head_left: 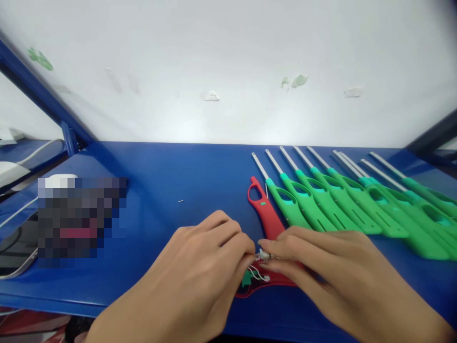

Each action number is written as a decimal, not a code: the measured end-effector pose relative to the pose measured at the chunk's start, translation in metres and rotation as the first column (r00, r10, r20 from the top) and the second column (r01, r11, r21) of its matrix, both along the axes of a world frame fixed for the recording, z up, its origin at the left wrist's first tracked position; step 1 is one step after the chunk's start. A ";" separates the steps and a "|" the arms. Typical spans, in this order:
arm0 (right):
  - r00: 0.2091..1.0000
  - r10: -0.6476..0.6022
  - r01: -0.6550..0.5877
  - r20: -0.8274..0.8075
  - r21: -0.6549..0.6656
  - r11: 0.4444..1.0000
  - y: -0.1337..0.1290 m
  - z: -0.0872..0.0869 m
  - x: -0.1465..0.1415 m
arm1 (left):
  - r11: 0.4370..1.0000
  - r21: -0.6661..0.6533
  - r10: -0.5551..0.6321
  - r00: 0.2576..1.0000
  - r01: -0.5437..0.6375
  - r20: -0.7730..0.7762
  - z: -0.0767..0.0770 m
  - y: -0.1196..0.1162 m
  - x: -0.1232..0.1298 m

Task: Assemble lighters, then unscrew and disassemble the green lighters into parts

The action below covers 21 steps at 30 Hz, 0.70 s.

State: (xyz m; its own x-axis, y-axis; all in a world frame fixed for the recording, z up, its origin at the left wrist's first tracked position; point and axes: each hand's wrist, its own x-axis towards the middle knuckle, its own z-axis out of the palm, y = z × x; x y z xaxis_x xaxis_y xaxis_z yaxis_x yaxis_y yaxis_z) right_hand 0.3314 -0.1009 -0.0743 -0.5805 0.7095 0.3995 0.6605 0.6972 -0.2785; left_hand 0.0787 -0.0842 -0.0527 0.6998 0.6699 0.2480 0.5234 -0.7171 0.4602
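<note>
Over an opened red lighter shell [264, 277], my two hands meet fingertip to fingertip. My right hand [321, 255] pinches a small whitish part with a metal end [264, 255] between thumb and finger. At the other end of that part, my left hand [214, 267] is closed, its fingertips pressed together; what they grip is too small and covered to make out. Thin white wires [254, 272] and a green piece [246, 278] show inside the shell. Just beyond my fingers lies another red shell piece [269, 216] with a looped trigger guard.
Several green lighters with metal tubes [328, 200] lie in a slanted row at the right. A small metal pin [180, 201] rests on the blue shelf [150, 181]. Far left are a phone [19, 252] and a pixelated patch. A white wall [228, 57] stands behind.
</note>
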 end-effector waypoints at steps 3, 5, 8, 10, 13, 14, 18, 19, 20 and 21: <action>1.000 0.018 -0.018 0.005 -0.028 0.999 0.000 0.001 0.000 | 0.997 0.083 -0.004 0.999 0.007 -0.036 -0.001 -0.002 0.002; 1.000 0.018 -0.018 0.006 -0.032 0.999 0.000 0.002 -0.001 | 0.993 0.119 0.001 0.998 0.007 -0.069 -0.001 -0.004 0.002; 0.999 0.033 -0.033 0.007 -0.030 0.999 -0.001 0.003 -0.001 | 0.986 0.165 0.017 0.993 0.002 -0.115 -0.001 -0.005 0.003; 0.999 0.039 -0.039 0.002 -0.029 0.999 -0.001 0.003 0.000 | 0.981 0.193 0.028 0.991 -0.002 -0.133 -0.001 -0.005 0.004; 0.999 0.032 -0.032 0.004 -0.044 0.999 -0.001 0.003 0.002 | 0.972 0.234 0.023 0.990 0.010 -0.136 -0.002 -0.005 0.006; 1.000 0.030 -0.029 0.005 -0.052 0.998 -0.001 0.002 0.003 | 0.971 0.240 0.022 0.991 0.010 -0.132 -0.002 -0.005 0.007; 1.000 0.014 -0.015 -0.015 -0.080 0.997 -0.002 0.001 0.001 | 0.971 0.238 0.030 0.992 -0.001 -0.119 -0.003 -0.006 0.006; 1.000 0.010 -0.012 -0.021 -0.086 0.996 -0.003 0.001 0.000 | 0.973 0.229 0.029 0.993 -0.001 -0.118 -0.003 -0.005 0.005; 1.000 0.005 -0.007 -0.024 -0.087 0.996 -0.003 0.001 0.000 | 0.976 0.216 0.028 0.994 -0.004 -0.108 -0.003 -0.005 0.004; 1.000 -0.008 0.006 -0.027 -0.075 0.997 -0.003 0.001 -0.001 | 0.981 0.196 0.030 0.996 -0.012 -0.087 -0.003 -0.004 0.003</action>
State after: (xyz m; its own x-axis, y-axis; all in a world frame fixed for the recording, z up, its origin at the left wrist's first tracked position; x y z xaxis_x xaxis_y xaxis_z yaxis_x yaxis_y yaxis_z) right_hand 0.3301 -0.1039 -0.0731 -0.5649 0.7422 0.3607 0.6567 0.6690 -0.3481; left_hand 0.0818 -0.0883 -0.0553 0.7113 0.6297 0.3123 0.5719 -0.7768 0.2636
